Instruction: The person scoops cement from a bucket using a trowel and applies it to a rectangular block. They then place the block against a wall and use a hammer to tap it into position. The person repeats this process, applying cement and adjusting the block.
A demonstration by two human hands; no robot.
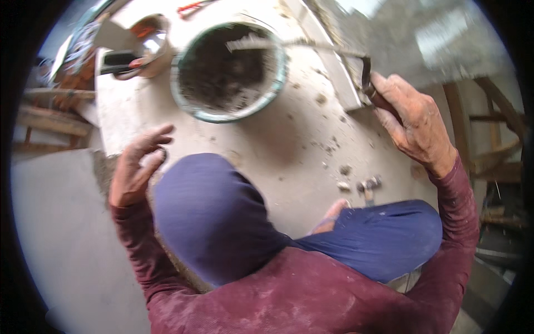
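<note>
My right hand (414, 119) is wrapped around the dark handle of a narrow trowel (317, 46), which has a bent neck and a long blade caked with grey mortar. The blade points left, its tip over the green-rimmed tub (275, 92) of dark grey mortar (214, 72). Slightly blurred, my left hand (139, 164) hovers beside my raised knee, fingers apart and holding nothing. I sit with my legs bent, in blue trousers, on a pale, dusty surface (267, 183).
A smaller bucket (158, 58) with tools stands left of the tub. A long pale edging strip (342, 83) borders a grey, wet-looking slab (411, 42) at upper right. Near my foot lie a hammer-like tool (368, 189) and mortar crumbs (345, 170). Wooden frames (500, 111) stand at right.
</note>
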